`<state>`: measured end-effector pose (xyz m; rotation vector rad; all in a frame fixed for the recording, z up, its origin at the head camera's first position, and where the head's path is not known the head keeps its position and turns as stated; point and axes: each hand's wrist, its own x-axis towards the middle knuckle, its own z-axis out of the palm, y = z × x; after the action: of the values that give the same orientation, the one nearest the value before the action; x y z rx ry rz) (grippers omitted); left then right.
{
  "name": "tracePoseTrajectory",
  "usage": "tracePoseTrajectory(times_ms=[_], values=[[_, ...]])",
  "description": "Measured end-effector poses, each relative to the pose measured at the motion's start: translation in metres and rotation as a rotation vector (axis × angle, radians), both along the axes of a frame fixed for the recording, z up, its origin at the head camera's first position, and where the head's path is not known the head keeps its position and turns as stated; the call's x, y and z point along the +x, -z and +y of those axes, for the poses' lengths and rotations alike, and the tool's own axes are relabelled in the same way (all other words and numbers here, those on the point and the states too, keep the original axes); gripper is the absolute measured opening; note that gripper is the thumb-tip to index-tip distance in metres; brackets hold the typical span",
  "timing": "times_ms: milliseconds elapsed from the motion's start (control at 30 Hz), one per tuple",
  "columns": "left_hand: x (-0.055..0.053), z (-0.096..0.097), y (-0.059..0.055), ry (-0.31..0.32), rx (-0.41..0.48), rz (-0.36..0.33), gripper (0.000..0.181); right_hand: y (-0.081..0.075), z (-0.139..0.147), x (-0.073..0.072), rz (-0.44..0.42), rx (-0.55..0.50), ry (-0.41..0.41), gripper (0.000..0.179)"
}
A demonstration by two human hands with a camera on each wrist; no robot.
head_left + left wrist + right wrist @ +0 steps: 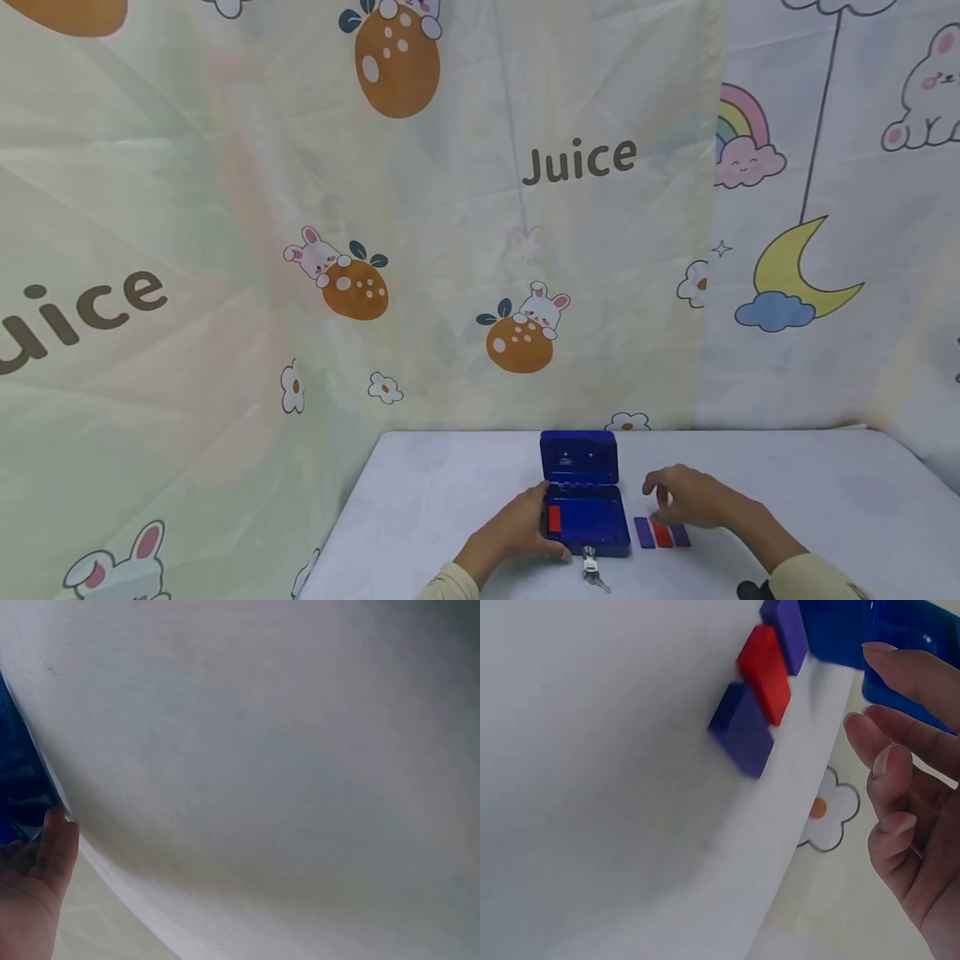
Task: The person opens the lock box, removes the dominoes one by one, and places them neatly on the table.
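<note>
A blue metal cash box (588, 521) stands on the table with its lid (579, 458) raised. One red block (555, 518) lies inside, at the left. My left hand (521, 525) holds the box by its left side, thumb round the front corner and fingers toward the hinge. Keys (592, 573) hang from the lock at the front. Right of the box, a purple block (644, 532), a red block (661, 533) and another purple block (680, 535) lie in a row. Over that row hovers my right hand (693, 496), fingers loosely bent, thumb apart from them, holding nothing.
The white-covered table (457, 467) ends at a patterned cloth backdrop (450, 358) behind. A small dark object (753, 590) shows by my right sleeve (813, 577) at the front edge of the head view.
</note>
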<state>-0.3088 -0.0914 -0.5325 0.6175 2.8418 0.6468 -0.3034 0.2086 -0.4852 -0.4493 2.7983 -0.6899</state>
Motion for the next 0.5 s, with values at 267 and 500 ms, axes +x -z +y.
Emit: tracePoseTrajectory(times_ms=[267, 500], values=[[-0.002, -0.001, -0.001, 0.046, 0.044, 0.006, 0.108, -0.005, -0.032, -0.002, 0.064, 0.001, -0.047, 0.028], [-0.004, -0.003, 0.001, 0.070, 0.069, -0.001, 0.105, -0.001, -0.058, -0.003, 0.106, -0.028, -0.118, 0.033]])
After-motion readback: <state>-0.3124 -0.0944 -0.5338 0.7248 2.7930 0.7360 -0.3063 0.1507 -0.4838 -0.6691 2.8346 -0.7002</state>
